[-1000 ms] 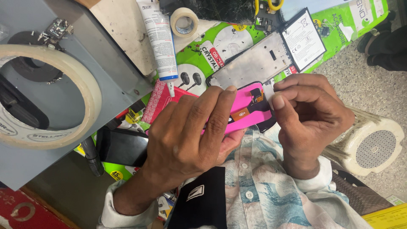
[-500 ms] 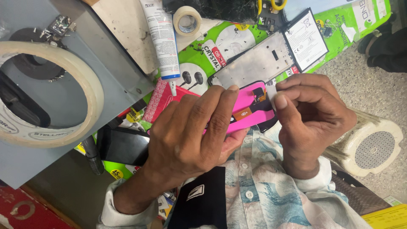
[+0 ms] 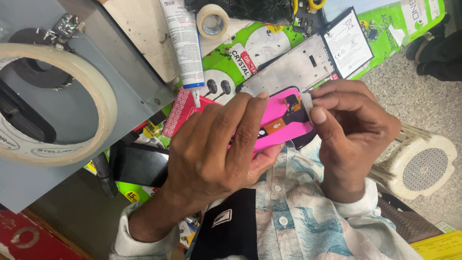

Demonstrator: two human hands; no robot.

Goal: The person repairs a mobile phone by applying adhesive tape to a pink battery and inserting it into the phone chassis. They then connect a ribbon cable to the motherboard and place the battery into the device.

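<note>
We are holding a pink phone panel (image 3: 281, 120) at the centre of the frame, our left hand (image 3: 211, 149) in a clenched grip around its lower end. Our right hand (image 3: 353, 127) is pinching a small white tab (image 3: 306, 100) at the panel's upper right corner. Above, on the worktop (image 3: 139, 29), a white glue tube (image 3: 185, 43), a tape roll (image 3: 213, 20) and a metal phone frame (image 3: 293, 70) are lying.

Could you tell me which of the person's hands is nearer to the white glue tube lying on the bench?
The left hand: it lies just below the white glue tube's nozzle, while the right hand is farther off to the tube's right.
</note>
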